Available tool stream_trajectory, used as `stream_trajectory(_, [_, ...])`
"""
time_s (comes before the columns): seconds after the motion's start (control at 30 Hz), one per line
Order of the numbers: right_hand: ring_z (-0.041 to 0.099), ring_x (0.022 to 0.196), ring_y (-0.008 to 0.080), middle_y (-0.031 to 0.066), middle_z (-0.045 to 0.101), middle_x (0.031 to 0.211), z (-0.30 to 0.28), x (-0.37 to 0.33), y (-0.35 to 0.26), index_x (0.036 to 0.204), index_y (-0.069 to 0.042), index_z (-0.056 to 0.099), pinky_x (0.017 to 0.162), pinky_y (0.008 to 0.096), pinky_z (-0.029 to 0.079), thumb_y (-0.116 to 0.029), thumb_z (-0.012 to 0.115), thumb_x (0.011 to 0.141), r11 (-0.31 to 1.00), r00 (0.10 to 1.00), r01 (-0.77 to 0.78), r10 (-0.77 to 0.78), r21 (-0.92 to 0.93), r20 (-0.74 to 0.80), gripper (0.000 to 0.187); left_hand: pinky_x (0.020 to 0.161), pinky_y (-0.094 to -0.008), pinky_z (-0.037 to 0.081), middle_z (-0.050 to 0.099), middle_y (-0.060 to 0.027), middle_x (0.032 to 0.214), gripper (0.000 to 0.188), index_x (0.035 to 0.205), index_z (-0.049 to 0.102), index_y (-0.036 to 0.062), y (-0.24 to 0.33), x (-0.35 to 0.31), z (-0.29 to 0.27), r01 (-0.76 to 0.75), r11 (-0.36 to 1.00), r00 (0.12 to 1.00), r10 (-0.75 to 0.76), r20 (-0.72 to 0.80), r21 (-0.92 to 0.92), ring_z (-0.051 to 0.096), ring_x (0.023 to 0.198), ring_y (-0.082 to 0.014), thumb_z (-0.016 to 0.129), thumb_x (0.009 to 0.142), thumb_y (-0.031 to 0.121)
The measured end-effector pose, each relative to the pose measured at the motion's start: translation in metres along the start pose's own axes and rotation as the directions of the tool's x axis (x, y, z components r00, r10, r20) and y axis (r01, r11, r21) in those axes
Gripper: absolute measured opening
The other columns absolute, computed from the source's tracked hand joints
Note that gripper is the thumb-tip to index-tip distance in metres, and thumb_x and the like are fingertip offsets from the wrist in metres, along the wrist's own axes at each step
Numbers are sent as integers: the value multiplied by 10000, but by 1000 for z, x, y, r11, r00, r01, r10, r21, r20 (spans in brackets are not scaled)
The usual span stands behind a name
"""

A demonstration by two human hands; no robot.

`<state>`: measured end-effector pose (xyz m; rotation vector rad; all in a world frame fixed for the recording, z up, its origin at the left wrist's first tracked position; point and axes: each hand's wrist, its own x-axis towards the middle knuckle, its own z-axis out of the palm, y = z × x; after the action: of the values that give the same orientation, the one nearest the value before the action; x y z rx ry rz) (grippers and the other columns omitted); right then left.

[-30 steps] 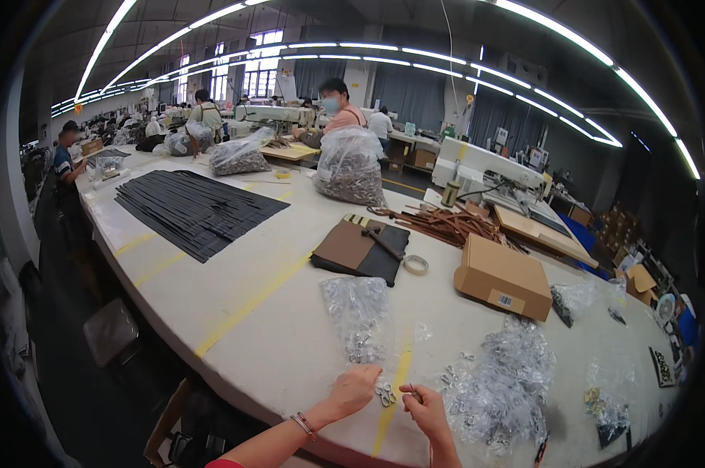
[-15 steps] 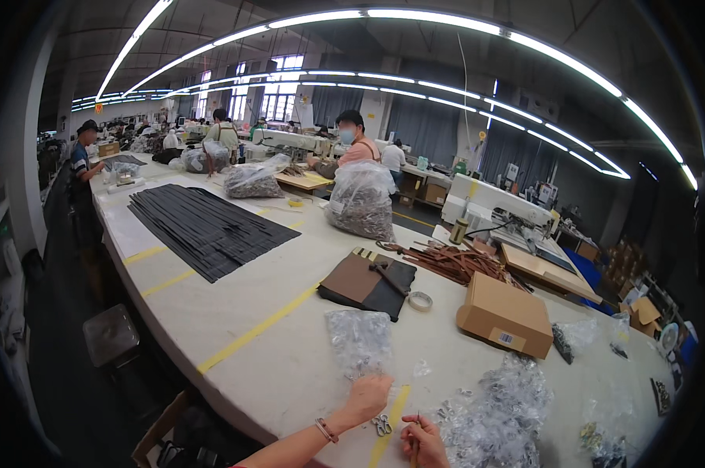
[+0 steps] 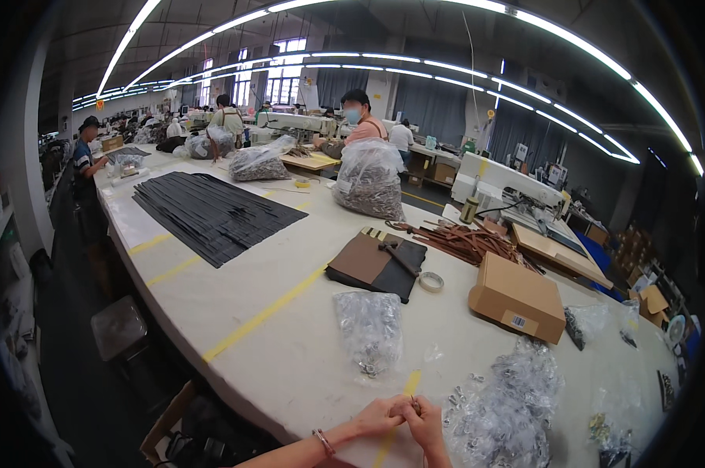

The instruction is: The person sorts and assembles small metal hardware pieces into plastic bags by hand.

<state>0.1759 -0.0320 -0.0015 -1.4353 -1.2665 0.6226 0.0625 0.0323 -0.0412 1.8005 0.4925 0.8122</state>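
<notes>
My left hand and my right hand meet above the near edge of the table, fingers closed and touching. A thin, dark-tipped tool pokes up from my right fist; most of it is hidden. Whatever my left fingers pinch is too small and covered to name. Just beyond them lies a clear plastic bag with small silver metal pieces at its near end. To the right spreads a heap of clear plastic packets, with loose silver metal fittings along its left side.
Farther off are a cardboard box, a tape roll, a hammer on brown and black sheets, brown straps, black strips and a stuffed clear bag. Co-workers sit and stand beyond. A stool stands left.
My left hand has left the clear bag's near end and come right to meet my right hand. The silver fittings beside it are no longer visible. The view has shifted slightly.
</notes>
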Motion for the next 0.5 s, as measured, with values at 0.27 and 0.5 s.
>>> stream_trajectory(0.27, [375,471,20,-42,464,509,-9,2,28,660,-9,546,407,199,286,-96,563,779,993,994,-108,108,55,3,148,598,-210,445,566,-29,747,232,1015,528,35,1,-3,-1,341,909,930,-289,228,-239,529,670,-70,453,876,205])
stream_trajectory(0.5, [362,422,7,-50,449,494,-11,0,27,684,-39,550,374,172,257,-125,594,779,972,982,-188,190,140,-5,135,630,-228,471,567,-30,794,262,1037,524,20,3,-3,2,365,844,931,-332,152,-393,539,687,-80,414,899,215])
